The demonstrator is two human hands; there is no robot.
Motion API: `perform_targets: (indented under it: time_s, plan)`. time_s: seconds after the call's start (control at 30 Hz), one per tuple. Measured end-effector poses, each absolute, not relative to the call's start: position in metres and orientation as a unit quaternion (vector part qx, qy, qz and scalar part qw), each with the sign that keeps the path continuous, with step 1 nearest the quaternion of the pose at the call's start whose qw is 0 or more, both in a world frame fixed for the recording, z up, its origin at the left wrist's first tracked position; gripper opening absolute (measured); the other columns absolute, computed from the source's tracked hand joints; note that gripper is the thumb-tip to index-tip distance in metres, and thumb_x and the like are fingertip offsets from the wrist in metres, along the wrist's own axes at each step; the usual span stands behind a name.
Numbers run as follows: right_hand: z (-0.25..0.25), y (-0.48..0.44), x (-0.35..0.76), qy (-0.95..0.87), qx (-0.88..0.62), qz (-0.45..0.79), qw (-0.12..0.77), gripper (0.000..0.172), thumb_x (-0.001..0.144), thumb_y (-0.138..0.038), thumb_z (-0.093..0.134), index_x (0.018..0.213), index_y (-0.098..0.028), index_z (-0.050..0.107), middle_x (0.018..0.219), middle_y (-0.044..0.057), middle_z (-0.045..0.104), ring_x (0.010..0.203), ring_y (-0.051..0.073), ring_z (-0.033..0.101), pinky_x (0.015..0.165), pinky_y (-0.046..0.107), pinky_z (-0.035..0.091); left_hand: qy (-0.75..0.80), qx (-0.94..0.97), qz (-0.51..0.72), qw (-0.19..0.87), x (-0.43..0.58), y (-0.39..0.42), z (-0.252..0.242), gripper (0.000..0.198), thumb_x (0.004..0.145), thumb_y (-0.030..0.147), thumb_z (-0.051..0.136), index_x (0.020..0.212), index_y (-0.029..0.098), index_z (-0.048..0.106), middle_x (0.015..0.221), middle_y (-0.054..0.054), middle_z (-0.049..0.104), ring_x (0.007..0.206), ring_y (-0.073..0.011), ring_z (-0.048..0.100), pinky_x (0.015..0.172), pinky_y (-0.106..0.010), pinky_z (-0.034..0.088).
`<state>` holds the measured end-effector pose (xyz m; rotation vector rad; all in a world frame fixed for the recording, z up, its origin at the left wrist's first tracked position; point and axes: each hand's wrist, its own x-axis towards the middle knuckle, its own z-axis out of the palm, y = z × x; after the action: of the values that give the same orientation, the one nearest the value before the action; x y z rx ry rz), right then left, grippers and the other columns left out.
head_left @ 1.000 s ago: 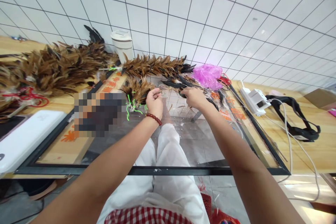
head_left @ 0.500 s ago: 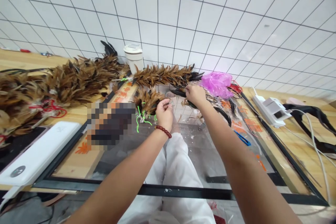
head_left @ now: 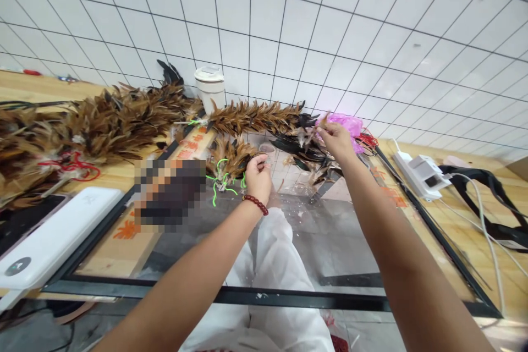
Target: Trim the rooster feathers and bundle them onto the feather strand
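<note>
With the left hand (head_left: 259, 173) as the clock's centre, its fingers curl in toward the thumb; I cannot tell whether they pinch anything. At 2 o'clock, the right hand (head_left: 335, 137) has thumb and fingertips pressed together, pinching what looks like a brown feather (head_left: 325, 118), with a pink plastic bag (head_left: 350, 122) just behind. Dark feathers (head_left: 289, 146) lie between the 2 hands, also toward 2 o'clock. A feather bunch (head_left: 233, 154) with green ties sits at 10 o'clock, near the left hand. A long feather strand (head_left: 256, 116) lies at 12 o'clock; a white lidded cup (head_left: 210, 88) stands at 11.
</note>
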<state>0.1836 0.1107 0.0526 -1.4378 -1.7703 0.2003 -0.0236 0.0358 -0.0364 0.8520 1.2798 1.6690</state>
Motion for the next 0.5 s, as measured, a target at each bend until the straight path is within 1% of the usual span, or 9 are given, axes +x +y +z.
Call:
perform_targets:
  time_s: [0.1,0.2,0.23,0.3,0.37,0.43,0.5]
  plan:
    - [0.058,0.084,0.186,-0.674,-0.555,0.172,0.456,0.028,0.078,-0.041,0.057,0.074,-0.015,0.068,0.06,-0.001,0.055,0.059,0.012,0.049,0.06,0.026,0.041,0.509,0.334,0.665,0.434,-0.024,0.035,-0.033,0.029,0.068,0.006,0.055,0.094,0.017,0.061,0.084,-0.002,0.063,0.074,-0.0111,0.058,0.077,-0.028,0.049]
    - [0.058,0.057,0.185,-0.668,-0.549,0.264,0.427,0.029,0.074,-0.043,0.062,0.068,-0.015,0.065,0.051,-0.004,0.049,0.047,0.008,0.041,0.05,0.023,0.035,0.512,0.342,0.661,0.429,-0.024,0.036,-0.033,0.027,0.067,0.008,0.057,0.092,0.017,0.061,0.089,-0.003,0.064,0.077,-0.0115,0.058,0.08,-0.028,0.048]
    - [0.056,0.049,0.183,-0.668,-0.549,0.294,0.408,0.028,0.071,-0.043,0.065,0.068,-0.015,0.064,0.051,-0.004,0.051,0.046,0.007,0.041,0.048,0.023,0.034,0.513,0.348,0.66,0.425,-0.024,0.035,-0.033,0.026,0.067,0.008,0.057,0.092,0.017,0.062,0.091,-0.004,0.064,0.078,-0.0117,0.058,0.081,-0.029,0.048]
    - [0.049,0.036,0.179,-0.653,-0.548,0.355,0.385,0.03,0.064,-0.043,0.071,0.07,-0.015,0.063,0.057,-0.002,0.058,0.047,0.007,0.045,0.047,0.021,0.036,0.508,0.37,0.657,0.417,-0.022,0.033,-0.033,0.025,0.068,0.009,0.057,0.091,0.017,0.062,0.094,-0.004,0.065,0.081,-0.0122,0.059,0.083,-0.03,0.048]
    - [0.039,0.027,0.172,-0.628,-0.543,0.41,0.376,0.034,0.061,-0.045,0.073,0.074,-0.015,0.062,0.063,0.001,0.064,0.049,0.008,0.051,0.048,0.021,0.04,0.492,0.404,0.653,0.411,-0.019,0.03,-0.032,0.023,0.069,0.009,0.057,0.09,0.017,0.062,0.092,-0.004,0.065,0.082,-0.0126,0.06,0.083,-0.03,0.048]
    - [0.029,0.022,0.164,-0.62,-0.542,0.434,0.366,0.036,0.063,-0.049,0.071,0.072,-0.015,0.061,0.065,0.003,0.065,0.05,0.009,0.053,0.047,0.02,0.04,0.466,0.444,0.65,0.405,-0.016,0.025,-0.03,0.02,0.071,0.009,0.057,0.089,0.017,0.062,0.089,-0.004,0.066,0.081,-0.0128,0.061,0.083,-0.029,0.049]
    - [0.02,0.021,0.155,-0.632,-0.545,0.414,0.365,0.036,0.063,-0.05,0.07,0.068,-0.016,0.06,0.061,0.0,0.061,0.049,0.009,0.051,0.046,0.02,0.038,0.439,0.473,0.648,0.404,-0.012,0.021,-0.028,0.018,0.074,0.011,0.056,0.09,0.017,0.062,0.089,-0.005,0.066,0.083,-0.0132,0.062,0.083,-0.03,0.049]
